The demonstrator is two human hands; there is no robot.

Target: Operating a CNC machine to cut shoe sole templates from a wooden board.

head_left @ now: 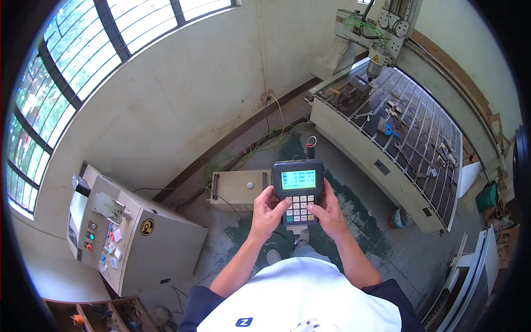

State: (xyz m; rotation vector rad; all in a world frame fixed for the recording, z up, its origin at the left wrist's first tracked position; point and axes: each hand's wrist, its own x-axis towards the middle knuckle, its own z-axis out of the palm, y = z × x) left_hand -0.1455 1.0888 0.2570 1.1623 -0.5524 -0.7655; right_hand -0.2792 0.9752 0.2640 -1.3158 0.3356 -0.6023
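Gripping boxy black controller [299,192], thumbs [282,206] over square pale keys [296,205].

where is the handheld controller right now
In the head view, the handheld controller is just right of centre, held between the left hand and the right hand.

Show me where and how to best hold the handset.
Probably grip the handset by its lower side edges, one hand from each side, as the left hand and right hand do: its body is boxy, and screen and keys occupy its front.
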